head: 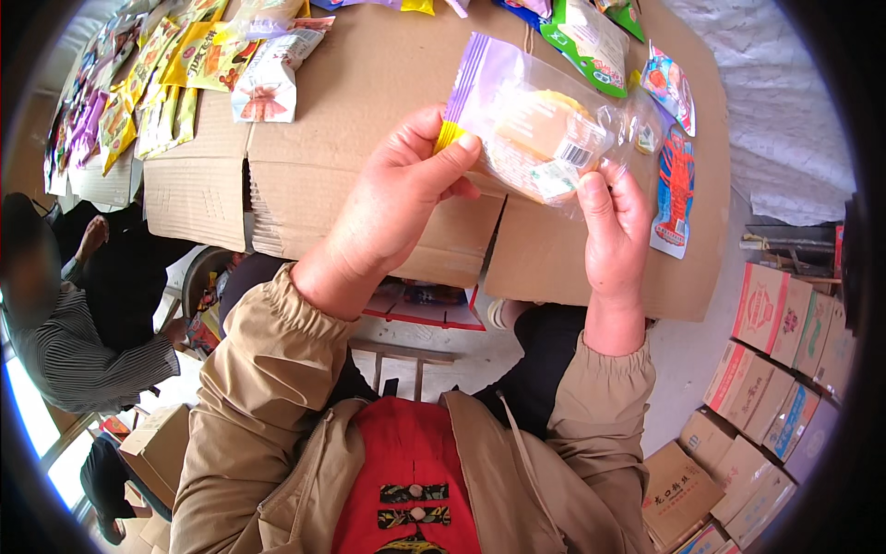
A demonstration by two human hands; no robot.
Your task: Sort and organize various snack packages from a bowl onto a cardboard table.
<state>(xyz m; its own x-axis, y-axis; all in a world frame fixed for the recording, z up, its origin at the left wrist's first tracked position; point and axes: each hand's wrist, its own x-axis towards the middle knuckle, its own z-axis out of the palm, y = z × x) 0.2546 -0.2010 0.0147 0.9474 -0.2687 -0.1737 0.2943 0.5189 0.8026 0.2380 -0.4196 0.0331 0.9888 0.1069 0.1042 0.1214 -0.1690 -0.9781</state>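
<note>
Between my two hands a clear plastic snack packet [533,131] is held up above the cardboard table cover. It has a purple and yellow sealed end, a printed barcode and round pale-yellow pieces inside, perhaps crackers. My left hand [422,159] pinches the coloured end between thumb and fingers. At the opposite lower corner, the thumb and fingers of my right hand [612,215] grip the clear film. Just past my right hand lies a blue packet with a red lobster picture [673,190]. Part of another clear packet [644,128] shows behind the held one.
Flattened cardboard [332,159] covers the table. Yellow snack packets [208,55] and a white packet [270,76] lie at the far left; a green-edged packet [592,41] lies at the far right. Cartons [754,388] are stacked at right. Another person [83,332] sits at left.
</note>
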